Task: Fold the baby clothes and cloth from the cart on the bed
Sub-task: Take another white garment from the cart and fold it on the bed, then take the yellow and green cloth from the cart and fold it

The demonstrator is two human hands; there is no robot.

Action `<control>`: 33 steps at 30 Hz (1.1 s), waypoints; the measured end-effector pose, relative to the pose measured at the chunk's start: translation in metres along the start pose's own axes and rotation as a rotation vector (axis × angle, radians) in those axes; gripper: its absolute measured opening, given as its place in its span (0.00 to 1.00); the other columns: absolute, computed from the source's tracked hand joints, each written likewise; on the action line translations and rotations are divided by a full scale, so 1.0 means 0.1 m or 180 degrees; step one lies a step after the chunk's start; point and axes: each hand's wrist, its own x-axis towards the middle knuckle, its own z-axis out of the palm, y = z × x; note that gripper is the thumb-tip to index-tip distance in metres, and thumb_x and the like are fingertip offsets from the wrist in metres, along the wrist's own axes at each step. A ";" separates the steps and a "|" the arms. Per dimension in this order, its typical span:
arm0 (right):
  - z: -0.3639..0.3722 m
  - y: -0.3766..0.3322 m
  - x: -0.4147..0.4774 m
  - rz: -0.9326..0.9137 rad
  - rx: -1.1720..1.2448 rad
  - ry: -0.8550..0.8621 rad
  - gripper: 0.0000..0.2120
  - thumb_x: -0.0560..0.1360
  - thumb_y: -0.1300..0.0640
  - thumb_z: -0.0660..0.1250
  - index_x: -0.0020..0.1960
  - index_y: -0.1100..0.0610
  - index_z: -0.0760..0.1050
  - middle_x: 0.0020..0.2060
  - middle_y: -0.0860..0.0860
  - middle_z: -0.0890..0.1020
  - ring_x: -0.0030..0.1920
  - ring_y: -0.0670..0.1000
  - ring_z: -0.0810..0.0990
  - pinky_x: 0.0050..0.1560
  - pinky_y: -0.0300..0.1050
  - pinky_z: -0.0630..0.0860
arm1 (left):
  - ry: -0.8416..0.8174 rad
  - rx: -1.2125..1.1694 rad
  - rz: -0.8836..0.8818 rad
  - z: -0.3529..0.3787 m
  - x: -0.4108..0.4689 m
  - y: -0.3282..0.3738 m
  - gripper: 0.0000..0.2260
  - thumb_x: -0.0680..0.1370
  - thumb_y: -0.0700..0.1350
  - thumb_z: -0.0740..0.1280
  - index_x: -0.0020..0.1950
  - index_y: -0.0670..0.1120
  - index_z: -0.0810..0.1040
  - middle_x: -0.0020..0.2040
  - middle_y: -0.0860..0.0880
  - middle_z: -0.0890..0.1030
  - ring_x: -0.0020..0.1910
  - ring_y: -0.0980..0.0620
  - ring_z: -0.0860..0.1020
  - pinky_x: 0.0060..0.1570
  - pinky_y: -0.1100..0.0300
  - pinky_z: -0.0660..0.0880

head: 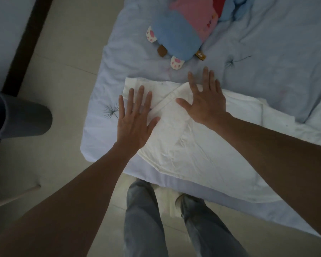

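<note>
A cream-white cloth [189,145] lies spread on the corner of the pale blue bed [278,58], with one flap folded over diagonally. My left hand [135,119] rests flat on the cloth's left part, fingers spread, holding nothing. Flat on the folded flap near the cloth's far edge lies my right hand [206,101], also with spread fingers. More of the white cloth [278,117] trails off to the right, partly hidden under my right forearm.
A blue and pink plush toy [182,32] lies on the bed just beyond the cloth. A dark grey cylindrical object [20,117] stands at the left over the tiled floor [63,71]. My legs in grey trousers [143,219] stand at the bed's corner.
</note>
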 end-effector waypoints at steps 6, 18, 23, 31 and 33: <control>-0.12 -0.06 -0.16 0.0528 -0.0038 -0.0394 0.42 0.80 0.24 0.40 0.87 0.45 0.43 0.85 0.63 0.39 0.85 0.63 0.40 0.84 0.62 0.44 | 0.0223 -0.0232 0.0487 -0.32 0.55 0.10 0.36 0.87 0.66 0.52 0.88 0.46 0.50 0.88 0.40 0.50 0.87 0.37 0.49 0.83 0.36 0.49; -0.92 -0.06 -1.11 0.1844 0.0261 -0.0175 0.41 0.82 0.27 0.41 0.87 0.50 0.50 0.85 0.62 0.44 0.85 0.62 0.41 0.84 0.61 0.46 | 0.0175 0.0361 0.2525 -1.45 1.25 0.55 0.39 0.85 0.67 0.56 0.87 0.42 0.52 0.81 0.34 0.65 0.80 0.33 0.64 0.81 0.35 0.58; -1.73 0.10 -1.96 0.2548 0.0495 0.0149 0.38 0.83 0.30 0.45 0.83 0.53 0.60 0.83 0.62 0.59 0.84 0.63 0.53 0.83 0.61 0.51 | -0.0243 0.0113 0.2707 -2.51 1.10 1.44 0.37 0.84 0.65 0.62 0.85 0.43 0.60 0.73 0.37 0.74 0.71 0.35 0.74 0.67 0.40 0.74; -3.20 -0.13 -3.97 0.3635 0.0866 0.0682 0.29 0.86 0.35 0.52 0.70 0.58 0.72 0.65 0.57 0.78 0.67 0.59 0.75 0.65 0.54 0.70 | -0.0651 0.0076 0.3530 -4.64 0.02 2.67 0.40 0.81 0.63 0.69 0.85 0.47 0.57 0.78 0.40 0.69 0.75 0.37 0.71 0.70 0.42 0.73; -3.54 -0.21 -4.58 0.3907 0.0959 0.1008 0.27 0.85 0.36 0.54 0.70 0.57 0.71 0.65 0.56 0.78 0.67 0.59 0.75 0.61 0.54 0.72 | -0.0560 0.0065 0.3838 -5.24 -0.42 2.94 0.38 0.79 0.62 0.72 0.83 0.47 0.62 0.77 0.40 0.72 0.74 0.38 0.72 0.70 0.45 0.72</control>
